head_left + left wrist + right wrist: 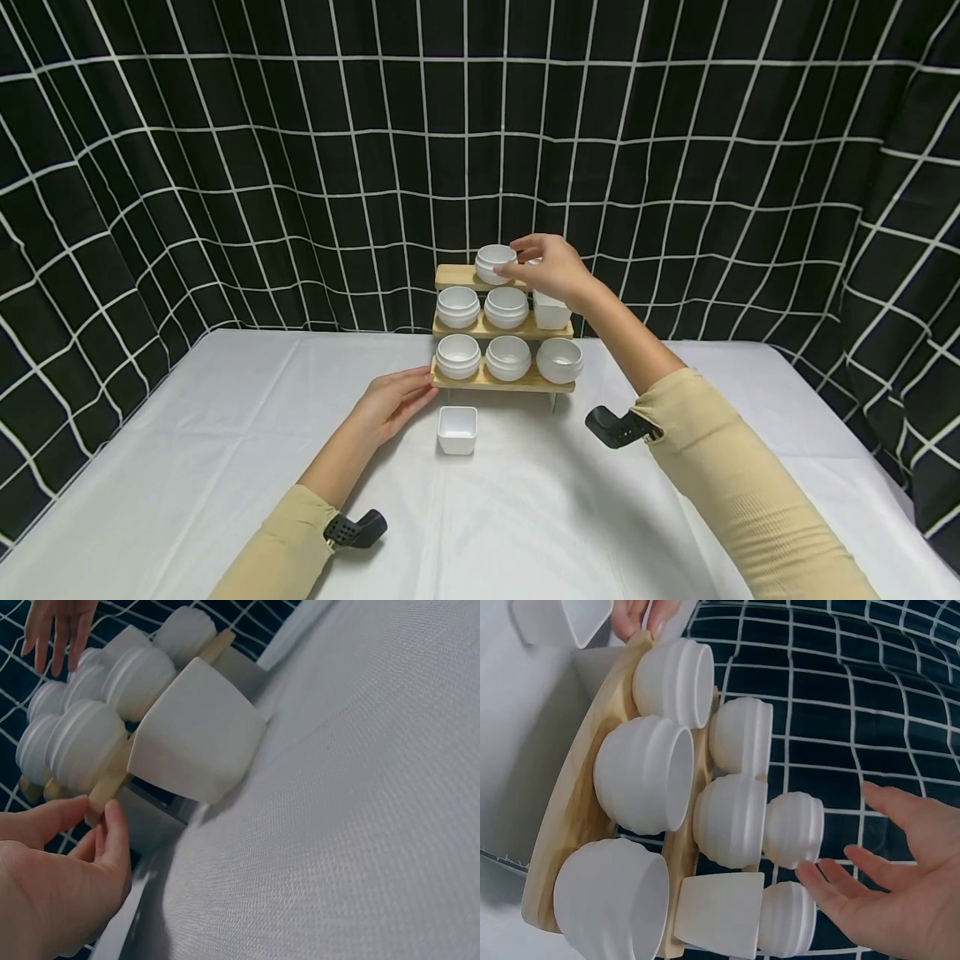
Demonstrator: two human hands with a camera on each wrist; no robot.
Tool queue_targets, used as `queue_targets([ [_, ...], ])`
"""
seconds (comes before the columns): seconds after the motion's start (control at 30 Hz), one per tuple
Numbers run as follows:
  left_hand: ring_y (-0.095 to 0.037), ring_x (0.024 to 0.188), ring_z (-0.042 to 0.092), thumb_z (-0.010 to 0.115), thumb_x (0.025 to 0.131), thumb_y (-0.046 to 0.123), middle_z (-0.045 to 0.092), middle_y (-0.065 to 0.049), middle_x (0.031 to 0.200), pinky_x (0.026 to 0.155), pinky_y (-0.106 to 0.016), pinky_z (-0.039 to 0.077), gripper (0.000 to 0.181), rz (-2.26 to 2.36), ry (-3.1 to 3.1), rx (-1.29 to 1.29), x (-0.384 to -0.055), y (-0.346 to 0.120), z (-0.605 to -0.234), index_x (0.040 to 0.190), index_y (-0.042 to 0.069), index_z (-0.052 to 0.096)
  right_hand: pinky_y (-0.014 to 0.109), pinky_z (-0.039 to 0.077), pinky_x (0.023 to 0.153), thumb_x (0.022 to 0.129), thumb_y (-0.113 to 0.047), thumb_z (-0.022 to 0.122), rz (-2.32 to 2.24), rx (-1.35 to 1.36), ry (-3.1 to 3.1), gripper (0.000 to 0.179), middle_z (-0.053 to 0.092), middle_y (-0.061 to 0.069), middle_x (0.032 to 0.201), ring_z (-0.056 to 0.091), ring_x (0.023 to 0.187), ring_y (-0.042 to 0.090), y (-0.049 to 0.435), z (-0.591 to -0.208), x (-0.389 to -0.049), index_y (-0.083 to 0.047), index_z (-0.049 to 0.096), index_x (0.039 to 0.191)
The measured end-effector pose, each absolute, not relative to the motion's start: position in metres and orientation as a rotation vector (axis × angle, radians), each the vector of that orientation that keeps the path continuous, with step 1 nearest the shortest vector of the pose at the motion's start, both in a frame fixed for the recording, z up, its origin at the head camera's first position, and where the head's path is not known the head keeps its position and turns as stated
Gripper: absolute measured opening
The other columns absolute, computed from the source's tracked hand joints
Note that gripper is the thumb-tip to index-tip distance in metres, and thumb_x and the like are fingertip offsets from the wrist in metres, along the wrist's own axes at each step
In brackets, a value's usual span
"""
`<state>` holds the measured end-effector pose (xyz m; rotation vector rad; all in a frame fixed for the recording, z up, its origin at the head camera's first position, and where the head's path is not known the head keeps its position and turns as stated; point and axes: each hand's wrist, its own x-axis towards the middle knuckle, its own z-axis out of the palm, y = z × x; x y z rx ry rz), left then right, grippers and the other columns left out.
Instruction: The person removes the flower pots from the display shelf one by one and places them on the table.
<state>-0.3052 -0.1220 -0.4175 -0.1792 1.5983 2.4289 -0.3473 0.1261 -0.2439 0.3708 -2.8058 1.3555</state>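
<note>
A three-tier wooden stand [510,383] carries small white bowls. My left hand [395,404] pinches the left end of its lowest board between thumb and fingers, as the left wrist view [64,877] also shows. At the top tier, my right hand [551,267] is beside a round white bowl [495,260], fingers spread; in the right wrist view its fingertips [807,871] come right at the bowl's rim. Another top-tier bowl [786,919] is mostly hidden behind that hand in the head view. A square white cup [552,312] stands on the middle tier's right.
Two round bowls [457,307] share the middle tier; three more [507,358] line the lowest. A second square cup [457,432] stands on the white tablecloth [525,500] in front of the stand. Behind hangs a black curtain [375,167] with white grid lines.
</note>
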Motion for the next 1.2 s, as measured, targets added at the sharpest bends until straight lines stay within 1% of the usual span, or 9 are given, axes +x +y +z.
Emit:
queue_targets([
  [0.07,-0.008,0.091,0.071,0.054,0.105,-0.008,0.060,-0.026,0.136,0.099,-0.020,0.062,0.046,2.428,1.601,-0.183,-0.305,-0.122,-0.417,0.149,-0.018,0.045,0.049,0.057,0.113,0.102,-0.022,0.070,1.361,0.351,-2.814,0.059,0.053,0.025,0.151,0.055,0.136,0.039,0.125,-0.243,-0.348,0.003,0.050,0.151],
  [0.13,-0.008,0.091,0.071,0.054,0.105,-0.008,0.060,-0.026,0.137,0.099,-0.020,0.062,0.045,2.428,1.602,-0.189,-0.305,-0.122,-0.417,0.148,-0.017,0.045,0.049,0.056,0.114,0.102,-0.022,0.070,1.361,0.338,-2.819,0.059,0.052,0.025,0.153,0.053,0.138,0.039,0.124,-0.243,-0.350,0.003,0.050,0.152],
  [0.3,-0.008,0.089,0.072,0.055,0.105,-0.008,0.063,-0.023,0.130,0.097,-0.019,0.063,0.044,2.430,1.603,-0.209,-0.306,-0.121,-0.418,0.148,-0.017,0.047,0.049,0.050,0.120,0.102,-0.022,0.070,1.345,0.335,-2.832,0.063,0.050,0.027,0.155,0.048,0.144,0.040,0.119,-0.244,-0.352,0.004,0.047,0.154],
  [0.4,-0.008,0.089,0.072,0.055,0.105,-0.008,0.064,-0.023,0.129,0.097,-0.020,0.063,0.044,2.430,1.604,-0.211,-0.307,-0.121,-0.418,0.148,-0.017,0.047,0.049,0.049,0.122,0.102,-0.022,0.070,1.341,0.329,-2.838,0.064,0.048,0.027,0.156,0.047,0.145,0.040,0.117,-0.243,-0.353,0.003,0.046,0.155],
  [0.57,-0.009,0.091,0.071,0.055,0.105,-0.007,0.060,-0.028,0.138,0.099,-0.020,0.062,0.044,2.425,1.615,-0.189,-0.305,-0.122,-0.417,0.147,-0.017,0.047,0.049,0.049,0.122,0.102,-0.023,0.071,1.322,0.308,-2.846,0.065,0.046,0.026,0.158,0.046,0.147,0.040,0.115,-0.242,-0.358,0.003,0.046,0.156],
  [0.8,-0.010,0.091,0.072,0.055,0.104,-0.008,0.062,-0.027,0.134,0.096,-0.019,0.063,0.043,2.429,1.621,-0.162,-0.301,-0.122,-0.416,0.145,-0.019,0.049,0.049,0.048,0.123,0.102,-0.025,0.070,1.316,0.266,-2.870,0.068,0.044,0.026,0.159,0.045,0.146,0.041,0.112,-0.244,-0.363,0.003,0.043,0.157],
  [0.93,-0.009,0.091,0.071,0.055,0.105,-0.007,0.059,-0.029,0.139,0.098,-0.020,0.062,0.044,2.424,1.625,-0.180,-0.302,-0.121,-0.417,0.147,-0.018,0.047,0.048,0.047,0.124,0.102,-0.026,0.069,1.312,0.255,-2.897,0.071,0.043,0.026,0.160,0.045,0.147,0.040,0.110,-0.243,-0.367,0.003,0.039,0.159],
  [1.2,-0.008,0.089,0.072,0.055,0.105,-0.007,0.062,-0.025,0.133,0.098,-0.020,0.062,0.045,2.426,1.610,-0.196,-0.305,-0.121,-0.417,0.148,-0.017,0.046,0.042,0.050,0.122,0.102,-0.024,0.068,1.388,0.217,-2.896,0.073,0.040,0.026,0.162,0.045,0.147,0.037,0.106,-0.241,-0.373,0.005,0.035,0.161],
])
